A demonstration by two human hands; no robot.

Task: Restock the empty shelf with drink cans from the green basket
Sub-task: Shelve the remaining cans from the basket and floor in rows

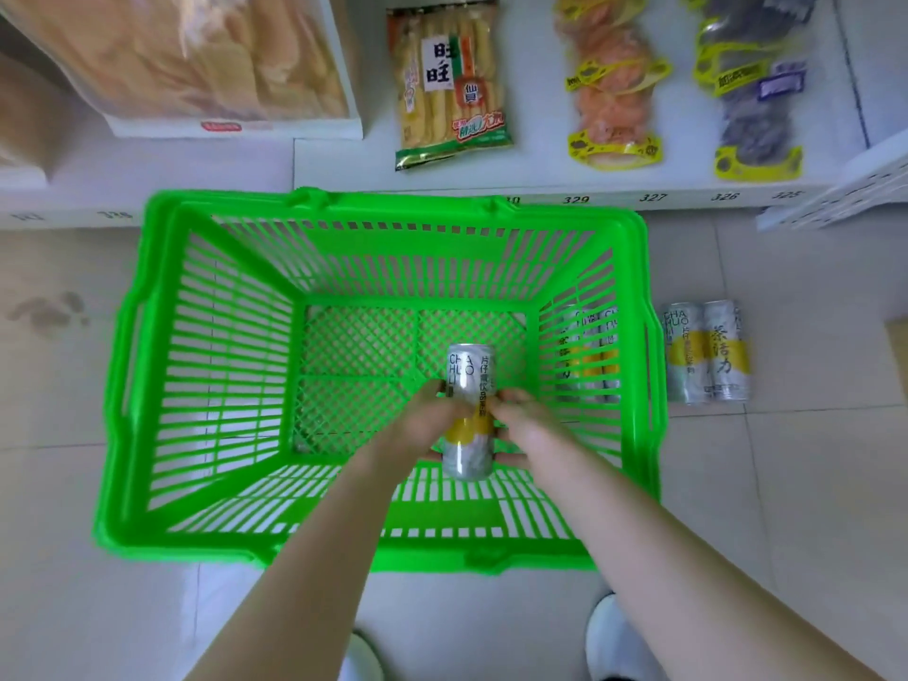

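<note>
A green plastic basket (206, 366) stands on the tiled floor below me. Inside it, over the lattice bottom, I hold one silver and yellow drink can (469, 371). My left hand (422, 425) grips the can from the left and my right hand (525, 425) grips it from the right, fingers curled round its lower half. No other can lies in the basket. Several matching cans (707, 353) lie on the floor just outside the basket's right wall, some seen through the slats.
A low white shelf (540, 174) runs along the top, with numbered labels on its edge. On it lie a rice cracker bag (449, 86), two snack packs (614, 90) and, at left, a large bag (196, 56). My shoes (619, 641) show at the bottom.
</note>
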